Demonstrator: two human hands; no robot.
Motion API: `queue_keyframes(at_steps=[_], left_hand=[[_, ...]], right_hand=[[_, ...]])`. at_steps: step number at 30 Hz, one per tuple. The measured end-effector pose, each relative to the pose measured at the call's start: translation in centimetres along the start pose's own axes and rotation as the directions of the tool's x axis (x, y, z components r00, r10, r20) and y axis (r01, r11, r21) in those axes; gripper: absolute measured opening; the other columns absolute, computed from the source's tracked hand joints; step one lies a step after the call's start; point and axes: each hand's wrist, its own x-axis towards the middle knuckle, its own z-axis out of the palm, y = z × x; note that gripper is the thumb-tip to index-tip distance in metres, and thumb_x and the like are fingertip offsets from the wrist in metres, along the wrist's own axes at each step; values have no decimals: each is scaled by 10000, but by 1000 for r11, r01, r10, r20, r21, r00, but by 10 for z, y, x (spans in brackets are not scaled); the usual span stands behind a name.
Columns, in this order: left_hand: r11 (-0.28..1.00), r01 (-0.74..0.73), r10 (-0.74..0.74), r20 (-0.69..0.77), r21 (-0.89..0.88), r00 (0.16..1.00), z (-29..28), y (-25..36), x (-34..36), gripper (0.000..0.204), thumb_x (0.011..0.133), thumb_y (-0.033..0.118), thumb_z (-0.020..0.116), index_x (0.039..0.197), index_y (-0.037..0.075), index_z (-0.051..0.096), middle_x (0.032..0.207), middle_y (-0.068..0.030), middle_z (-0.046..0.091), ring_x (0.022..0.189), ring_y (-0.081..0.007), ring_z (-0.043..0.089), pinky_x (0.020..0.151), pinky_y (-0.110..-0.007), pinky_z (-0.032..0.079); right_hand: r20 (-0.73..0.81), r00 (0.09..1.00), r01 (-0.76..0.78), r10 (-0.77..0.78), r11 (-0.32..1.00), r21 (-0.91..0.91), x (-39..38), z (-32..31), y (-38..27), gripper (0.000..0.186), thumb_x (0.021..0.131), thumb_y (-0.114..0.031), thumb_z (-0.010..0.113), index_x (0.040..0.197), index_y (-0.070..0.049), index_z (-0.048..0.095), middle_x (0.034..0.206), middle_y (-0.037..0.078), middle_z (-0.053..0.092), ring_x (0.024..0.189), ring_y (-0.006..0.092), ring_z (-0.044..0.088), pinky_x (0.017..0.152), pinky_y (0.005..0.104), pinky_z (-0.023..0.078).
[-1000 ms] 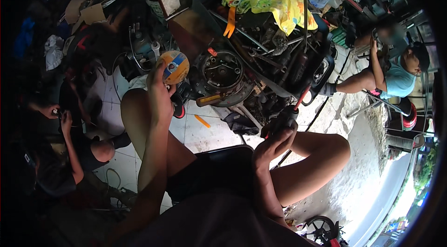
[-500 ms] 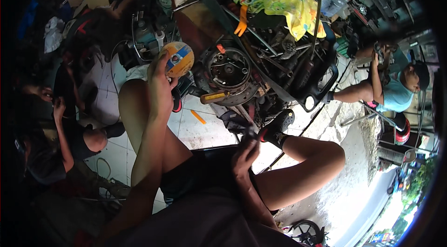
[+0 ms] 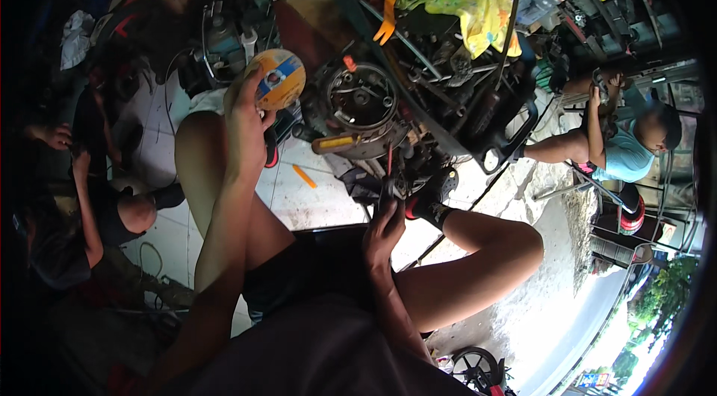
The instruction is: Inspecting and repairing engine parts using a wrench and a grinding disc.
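Observation:
My left hand (image 3: 246, 123) is raised above my left knee. Its fingers are closed on the rim of a yellow abrasive disc (image 3: 287, 90) with a blue band and a metal centre. Below that hand a dark object with a red edge (image 3: 272, 155) partly shows. My right hand (image 3: 384, 235), between my knees, is wrapped round a dark-handled tool (image 3: 389, 188); its exact kind is unclear. Ahead of both hands lies a round metal wheel hub (image 3: 360, 97) with loose small parts inside. A yellow-handled tool (image 3: 337, 143) rests against its near side.
A black tray (image 3: 448, 143) of metal tools, partly under a yellow cloth (image 3: 467, 7), stands beyond the hub. An orange strip (image 3: 304, 175) lies on the tiles. One person (image 3: 631, 153) sits at the right, another (image 3: 86, 205) at the left. A spoked wheel (image 3: 476, 367) is at the bottom right.
The view has shifted slightly. My left hand with the disc appears higher and further left, and the disc is a little more tilted. My right hand has moved up, its tool now pointing toward the hub.

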Motion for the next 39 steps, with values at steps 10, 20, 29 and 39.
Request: queue_keyframes(at_steps=[10,20,29,39], left_hand=[[997,-38,36,-42,-61,998,8,-3,-2,306,895,337,550,1101,111,565,1016,-4,522,824,-109,428,658,-296,300],[1000,-15,15,-50,1,999,-1,-2,4,399,889,345,550,1218,119,544,1256,-49,477,1151,-181,456,938,-409,386],[998,59,-61,-48,-31,997,7,-1,-1,421,860,384,593,1199,137,553,1171,-6,536,1055,-125,495,859,-307,375],[997,55,-57,-42,-52,997,10,1,-1,399,837,394,622,1148,148,571,1084,32,555,950,-68,483,722,-241,353]], right_hand=[[61,996,-71,71,997,-6,4,-6,-5,296,990,-213,385,1001,62,496,688,39,479,609,111,388,523,285,341],[-29,999,41,-37,990,134,4,-5,-20,283,979,-198,411,1036,63,506,670,96,521,617,124,426,546,283,377],[-115,993,27,-11,990,140,43,-12,-25,273,1009,-250,367,905,-11,450,699,-21,403,613,44,321,505,215,247],[-150,988,48,-19,980,194,40,-12,-31,342,992,-214,395,1163,65,494,882,95,606,737,113,497,658,238,419]])
